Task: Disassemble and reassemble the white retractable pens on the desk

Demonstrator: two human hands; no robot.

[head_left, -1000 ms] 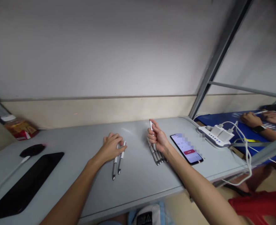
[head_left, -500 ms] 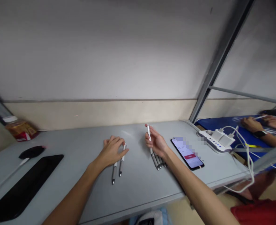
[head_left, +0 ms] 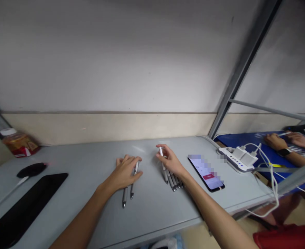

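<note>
While the right hand [head_left: 170,162] pinches a pen [head_left: 165,175] between thumb and fingers, just left of a row of pens [head_left: 177,182] on the desk [head_left: 152,207], the left hand [head_left: 125,174] lies over two other pens [head_left: 125,197]; whether it grips either, I can't tell. Most, I'd judge, are already gathered in the row, that pair apart.

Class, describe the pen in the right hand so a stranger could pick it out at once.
On the grey desk, find the right hand, left of the phone. It holds a slim pen, white above and grey below. What sets it apart: that hand grasps it, while the neighbouring pens lie clustered just right of it.
</note>
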